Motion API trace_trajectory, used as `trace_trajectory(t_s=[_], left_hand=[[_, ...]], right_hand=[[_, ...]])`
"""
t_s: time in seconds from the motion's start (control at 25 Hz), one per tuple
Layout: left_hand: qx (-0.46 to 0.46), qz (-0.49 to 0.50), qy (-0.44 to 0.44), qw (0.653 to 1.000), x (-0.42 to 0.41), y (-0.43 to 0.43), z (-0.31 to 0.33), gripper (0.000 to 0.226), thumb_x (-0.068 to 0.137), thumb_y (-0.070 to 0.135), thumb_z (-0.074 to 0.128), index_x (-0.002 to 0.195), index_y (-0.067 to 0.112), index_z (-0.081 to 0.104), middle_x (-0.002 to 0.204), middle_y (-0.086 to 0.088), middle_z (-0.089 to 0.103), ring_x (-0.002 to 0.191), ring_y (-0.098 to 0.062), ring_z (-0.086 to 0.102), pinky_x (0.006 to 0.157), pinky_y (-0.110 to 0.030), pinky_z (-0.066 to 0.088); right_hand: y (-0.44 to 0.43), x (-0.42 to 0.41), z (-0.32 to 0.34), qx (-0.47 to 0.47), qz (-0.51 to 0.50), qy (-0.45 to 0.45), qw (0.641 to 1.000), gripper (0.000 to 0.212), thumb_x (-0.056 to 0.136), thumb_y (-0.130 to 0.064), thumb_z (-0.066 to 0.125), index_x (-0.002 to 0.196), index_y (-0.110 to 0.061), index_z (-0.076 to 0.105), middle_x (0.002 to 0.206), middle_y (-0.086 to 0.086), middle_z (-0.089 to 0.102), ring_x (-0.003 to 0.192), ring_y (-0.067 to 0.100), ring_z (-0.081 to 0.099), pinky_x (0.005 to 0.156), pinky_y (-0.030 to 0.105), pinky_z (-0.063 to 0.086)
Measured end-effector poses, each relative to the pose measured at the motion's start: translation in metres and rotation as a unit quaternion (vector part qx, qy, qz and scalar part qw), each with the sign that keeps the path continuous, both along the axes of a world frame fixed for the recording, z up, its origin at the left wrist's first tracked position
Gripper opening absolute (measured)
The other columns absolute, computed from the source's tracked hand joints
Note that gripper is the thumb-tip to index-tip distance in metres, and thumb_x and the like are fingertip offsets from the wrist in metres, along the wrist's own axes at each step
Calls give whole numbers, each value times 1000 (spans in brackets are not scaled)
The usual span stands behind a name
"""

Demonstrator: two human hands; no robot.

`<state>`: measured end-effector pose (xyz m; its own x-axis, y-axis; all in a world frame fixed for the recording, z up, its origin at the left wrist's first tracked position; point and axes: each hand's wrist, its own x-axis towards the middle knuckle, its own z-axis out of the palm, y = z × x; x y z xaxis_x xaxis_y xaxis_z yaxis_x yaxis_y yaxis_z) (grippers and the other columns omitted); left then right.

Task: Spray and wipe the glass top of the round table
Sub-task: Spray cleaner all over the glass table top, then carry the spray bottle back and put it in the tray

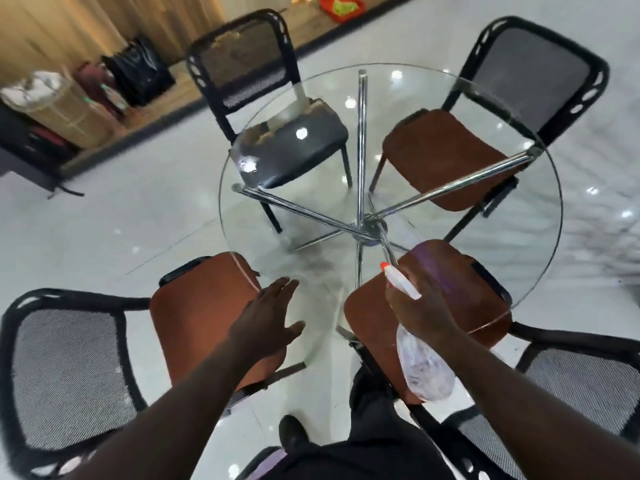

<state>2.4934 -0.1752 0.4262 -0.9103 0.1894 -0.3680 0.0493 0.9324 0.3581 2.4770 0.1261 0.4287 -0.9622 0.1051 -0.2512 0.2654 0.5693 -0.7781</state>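
The round glass table top [540, 244] rests on crossed chrome legs [363, 223] in the middle of the view. My right hand [420, 306] grips a clear spray bottle [424, 368] by the neck, its white trigger head and orange nozzle [385, 266] aimed out over the near part of the glass. My left hand [273, 317] is flat with fingers spread, over or on the near edge of the glass; I cannot tell whether it touches. No cloth is in view.
Several black mesh-backed chairs ring the table: brown seats at near left [194, 317], near right [485, 306] and far right [446, 157], a black seat at far left [294, 150]. White tiled floor all round. Bags and a basket [65, 109] line the far left wall.
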Motion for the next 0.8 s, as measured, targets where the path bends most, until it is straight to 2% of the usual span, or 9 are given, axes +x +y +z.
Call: trace_trajectory(t_s=[0.12, 0.24, 0.32, 0.44, 0.52, 0.56, 0.64, 0.72, 0.8], left_hand=[[43, -3, 34, 998, 26, -28, 14, 76, 90, 44, 74, 155, 21, 45, 158, -2, 48, 140, -26, 51, 112, -44, 48], [79, 15, 60, 995, 61, -70, 35, 66, 90, 41, 76, 148, 21, 53, 149, -3, 56, 133, -25, 57, 107, -41, 52], [76, 30, 85, 993, 80, -97, 50, 65, 91, 45, 73, 149, 25, 52, 150, -1, 56, 133, -24, 57, 105, -42, 53], [65, 65, 121, 988, 94, -134, 82, 64, 92, 47, 73, 149, 28, 51, 152, -1, 54, 131, -24, 58, 102, -35, 50], [43, 94, 153, 983, 104, -159, 109, 65, 90, 54, 68, 148, 29, 52, 151, 2, 57, 132, -22, 59, 102, -31, 48], [33, 111, 167, 979, 109, -174, 120, 65, 89, 57, 65, 147, 31, 52, 148, 4, 58, 132, -22, 59, 103, -34, 50], [28, 158, 180, 970, 122, -203, 143, 62, 89, 53, 68, 146, 32, 52, 142, 5, 61, 127, -19, 61, 100, -40, 55], [19, 217, 205, 954, 140, -237, 164, 58, 92, 48, 71, 145, 30, 54, 138, 7, 63, 119, -12, 64, 95, -36, 56], [-9, 258, 239, 936, 164, -269, 185, 57, 92, 47, 71, 144, 29, 56, 137, 10, 63, 115, -7, 62, 91, -31, 53]], right_hand=[[-37, 26, 24, -18, -4, 19, 1000, 30, 85, -44, 63, 106, -23, 67, 86, 3, 71, 82, 33, 68, 78, 57, 60], [-85, 66, 50, -7, 33, 59, 998, 7, 89, -24, 71, 94, -24, 66, 80, -3, 72, 76, 16, 69, 75, 48, 60], [-110, 83, 67, -3, 58, 95, 994, 9, 83, -29, 69, 92, -30, 65, 81, -10, 74, 76, 11, 70, 75, 40, 59], [-146, 92, 96, -4, 116, 107, 987, 37, 79, -47, 61, 111, -29, 65, 99, -7, 76, 89, 22, 73, 86, 49, 60], [-174, 80, 115, -10, 158, 133, 978, 42, 82, -45, 61, 117, -22, 65, 103, -4, 74, 91, 19, 69, 87, 42, 58], [-192, 69, 128, -14, 179, 161, 971, 39, 82, -43, 61, 113, -19, 65, 100, -4, 73, 89, 17, 68, 85, 37, 56], [-232, 43, 149, -38, 234, 187, 953, 26, 84, -34, 64, 107, -21, 65, 95, -13, 73, 89, 6, 69, 84, 27, 52], [-282, 22, 162, -56, 313, 204, 926, 23, 86, -11, 72, 104, -23, 67, 95, -24, 75, 92, -6, 71, 82, 10, 48], [-330, 14, 172, -74, 389, 210, 894, 30, 85, 6, 75, 105, -18, 70, 97, -20, 78, 97, -3, 74, 82, 12, 53]])
